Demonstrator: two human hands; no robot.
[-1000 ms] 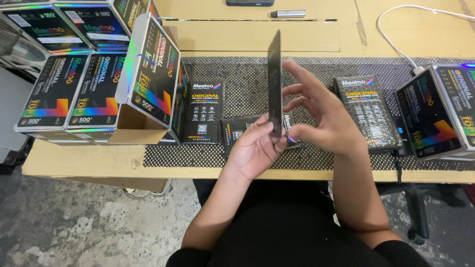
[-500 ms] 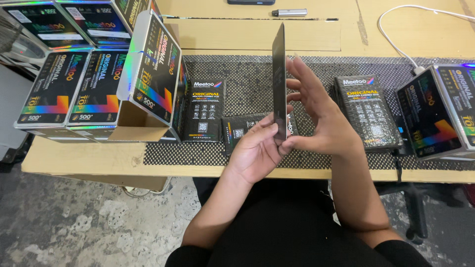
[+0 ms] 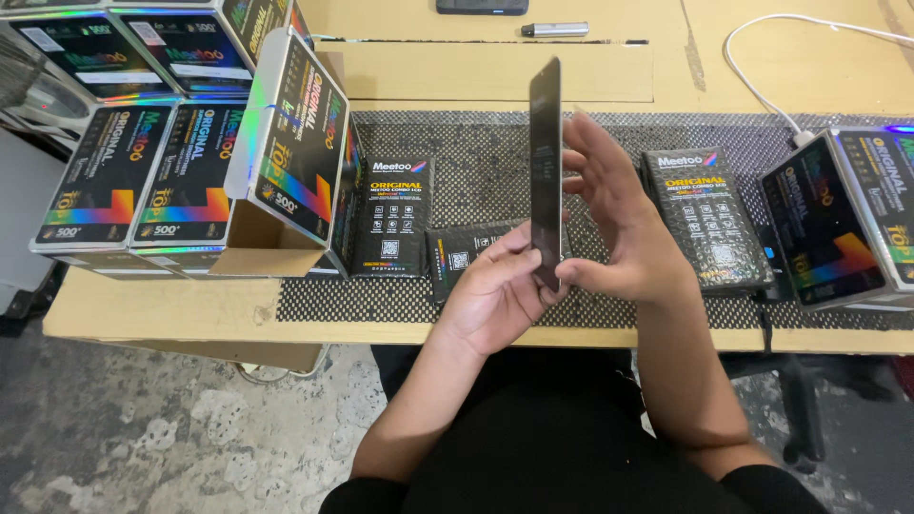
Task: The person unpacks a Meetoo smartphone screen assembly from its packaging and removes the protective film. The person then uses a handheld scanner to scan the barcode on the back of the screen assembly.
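Note:
I hold a thin dark flat panel [image 3: 546,162] upright and edge-on to the camera, above the black mesh mat [image 3: 476,152]. My left hand [image 3: 495,290] grips its lower end from the left. My right hand [image 3: 624,224] supports it from the right, fingers spread along its side and thumb near the bottom corner. Under my hands a small black packet [image 3: 457,257] lies flat on the mat. Another black printed packet [image 3: 392,217] leans beside it to the left.
Stacked colourful black boxes [image 3: 143,176] fill the left of the wooden table, one open box [image 3: 286,162] standing on its side. More boxes [image 3: 843,219] and a bubble-wrapped packet [image 3: 709,219] lie on the right. A white cable [image 3: 762,90], a silver pen [image 3: 555,29] and a dark device [image 3: 481,7] lie farther back.
The panel has stayed upright in both hands, shifting only slightly. My right fingers have moved a little along its side.

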